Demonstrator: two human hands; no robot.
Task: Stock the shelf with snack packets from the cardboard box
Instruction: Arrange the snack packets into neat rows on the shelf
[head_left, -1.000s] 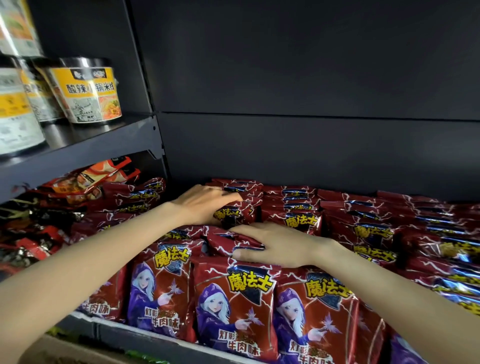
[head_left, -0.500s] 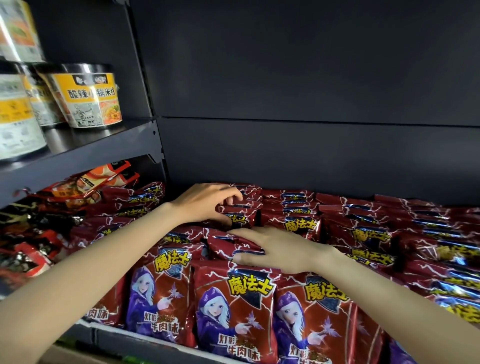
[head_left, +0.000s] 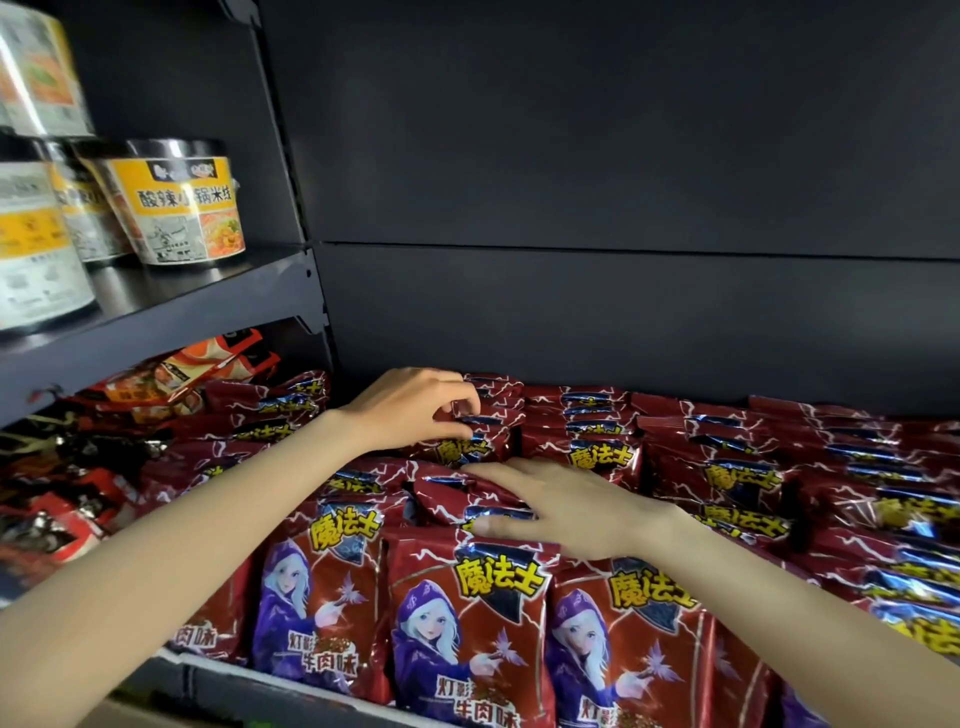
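Left hand (head_left: 415, 410) first: my fingers are curled over the top edges of the red snack packets (head_left: 483, 441) standing in the back rows, thumb and fingertips pinching at one of them to nudge it straight. Further left sit the yellow-labelled noodle tubs (head_left: 182, 202) on the upper shelf (head_left: 171, 306), and under it a jumble of orange packets (head_left: 176, 369), none of which concern me. Moving rightward, my right hand (head_left: 561, 504) lies flat with straight fingers, pressing down on a packet lying across the middle row. The lower shelf (head_left: 208, 670) looks nearly full, its front row upright with the purple-hooded figure facing out. I judge this to be the tidying step, settling packets already placed into neat rows. The cardboard box is out of sight. Next I likely need to tuck that loose middle packet upright without toppling its neighbours, then fetch more.
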